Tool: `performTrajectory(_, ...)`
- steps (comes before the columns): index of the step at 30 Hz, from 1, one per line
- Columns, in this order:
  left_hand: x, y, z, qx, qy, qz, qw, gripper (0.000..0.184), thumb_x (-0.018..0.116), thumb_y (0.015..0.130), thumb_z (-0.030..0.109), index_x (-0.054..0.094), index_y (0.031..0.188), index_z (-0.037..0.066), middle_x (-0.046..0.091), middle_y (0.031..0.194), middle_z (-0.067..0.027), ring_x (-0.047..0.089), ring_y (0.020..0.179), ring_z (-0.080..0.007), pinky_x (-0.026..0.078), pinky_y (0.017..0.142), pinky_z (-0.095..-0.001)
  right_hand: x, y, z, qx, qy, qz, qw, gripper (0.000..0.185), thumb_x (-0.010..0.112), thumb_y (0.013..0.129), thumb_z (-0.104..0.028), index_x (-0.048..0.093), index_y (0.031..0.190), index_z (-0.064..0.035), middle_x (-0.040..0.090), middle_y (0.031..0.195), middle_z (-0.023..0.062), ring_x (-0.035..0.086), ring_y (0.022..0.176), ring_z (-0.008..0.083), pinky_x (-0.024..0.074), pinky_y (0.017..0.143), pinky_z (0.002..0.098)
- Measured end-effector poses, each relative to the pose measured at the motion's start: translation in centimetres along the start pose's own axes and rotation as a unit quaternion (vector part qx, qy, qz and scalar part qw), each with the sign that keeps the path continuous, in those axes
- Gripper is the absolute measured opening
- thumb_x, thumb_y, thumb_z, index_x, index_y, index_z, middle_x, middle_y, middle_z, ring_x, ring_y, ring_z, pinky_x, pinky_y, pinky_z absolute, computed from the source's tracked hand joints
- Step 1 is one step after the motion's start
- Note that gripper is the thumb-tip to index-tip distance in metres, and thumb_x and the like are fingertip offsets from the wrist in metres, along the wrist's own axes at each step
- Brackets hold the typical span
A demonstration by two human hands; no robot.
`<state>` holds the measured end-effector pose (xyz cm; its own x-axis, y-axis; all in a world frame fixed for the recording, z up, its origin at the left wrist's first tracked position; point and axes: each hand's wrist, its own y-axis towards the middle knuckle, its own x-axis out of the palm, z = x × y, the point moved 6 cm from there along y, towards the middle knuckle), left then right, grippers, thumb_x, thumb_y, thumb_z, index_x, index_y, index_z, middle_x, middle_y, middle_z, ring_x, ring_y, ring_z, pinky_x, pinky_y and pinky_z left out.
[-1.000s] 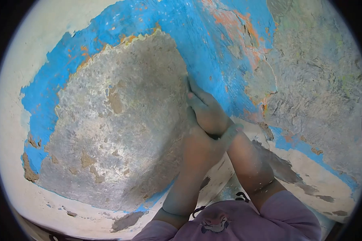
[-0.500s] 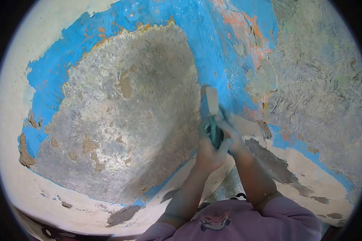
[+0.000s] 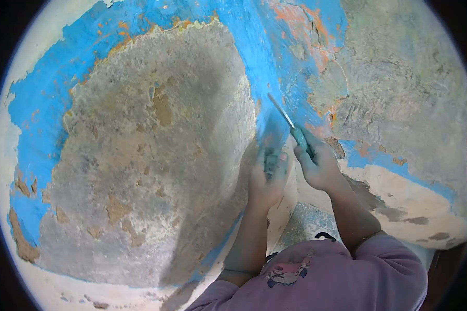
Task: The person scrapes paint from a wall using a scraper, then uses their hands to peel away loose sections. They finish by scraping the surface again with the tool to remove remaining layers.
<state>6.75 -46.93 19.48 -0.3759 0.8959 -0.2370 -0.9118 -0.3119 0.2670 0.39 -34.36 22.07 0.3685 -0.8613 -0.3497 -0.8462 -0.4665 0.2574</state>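
My left hand [image 3: 266,181] is closed around a short dark-green handle [image 3: 270,164], in front of the blue strip of wall. A bluish, blade-like patch [image 3: 273,129] lies above its fingers, its outline hard to make out. To its right, my right hand [image 3: 320,165] grips the green handle of a scraper [image 3: 282,110]. The scraper's thin blade is seen edge-on and slants up to the left, over the blue paint [image 3: 259,62]. The hands are apart. Whether the blade touches the wall is unclear.
A large bare grey patch [image 3: 140,155] with brown pits fills the left, bordered by flaking blue and orange paint. Rough grey plaster [image 3: 399,93] lies at the right, with a chipped off-white ledge [image 3: 389,181] below it.
My hands, together before, have moved apart, the right one up and to the right. The scraper in my right hand now shows clearly. The view has shifted slightly.
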Motion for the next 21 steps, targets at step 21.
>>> performTrajectory(21, 9.1, 4.5, -5.2, -0.035, -0.395, -0.082, 0.915, 0.013, 0.048, 0.093, 0.012, 0.047, 0.104, 0.004, 0.059, 0.085, -0.0064, 0.059, 0.081, -0.0134, 0.048, 0.074, -0.0271, 0.1, -1.5, 4.1, -0.221, -0.035, 0.095, 0.97, 0.04, 0.05, 0.08, -0.002, 0.052, 0.119, 0.006, 0.058, 0.108, 0.0231, 0.059, 0.085, 0.0321, 0.0461, 0.073, 0.0337)
